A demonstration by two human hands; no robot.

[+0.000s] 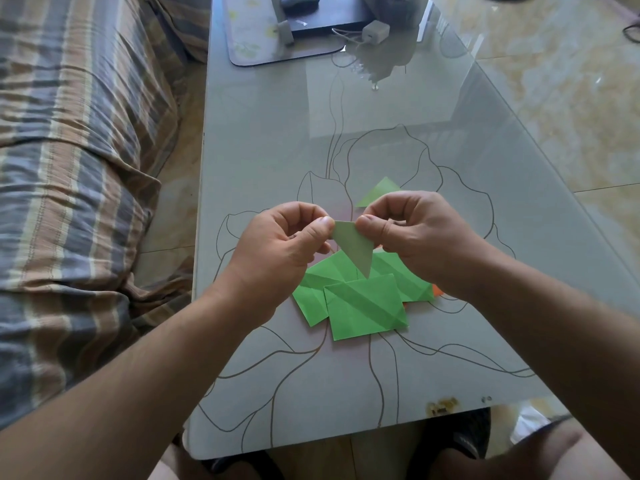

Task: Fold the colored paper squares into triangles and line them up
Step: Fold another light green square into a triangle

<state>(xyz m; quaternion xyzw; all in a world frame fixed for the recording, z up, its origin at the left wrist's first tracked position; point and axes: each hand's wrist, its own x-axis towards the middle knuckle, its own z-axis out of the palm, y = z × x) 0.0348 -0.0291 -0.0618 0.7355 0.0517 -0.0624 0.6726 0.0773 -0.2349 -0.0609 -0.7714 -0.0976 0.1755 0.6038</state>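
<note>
A pale green folded paper triangle [354, 244] hangs point-down above the table, held up between both hands. My left hand [280, 251] pinches its upper left corner and my right hand [412, 233] pinches its upper right corner. Under them a pile of creased green paper squares [363, 306] lies on the glass table [277, 140]. An orange paper corner [437, 291] peeks out at the pile's right edge, below my right wrist. One folded green triangle [379, 190] lies flat on the table just beyond my right hand.
A striped sofa [76, 168] runs along the table's left side. At the table's far end stand a stand base with a floral mat [277, 36] and a small grey box with a cord [375, 31]. Tiled floor [554, 116] lies to the right.
</note>
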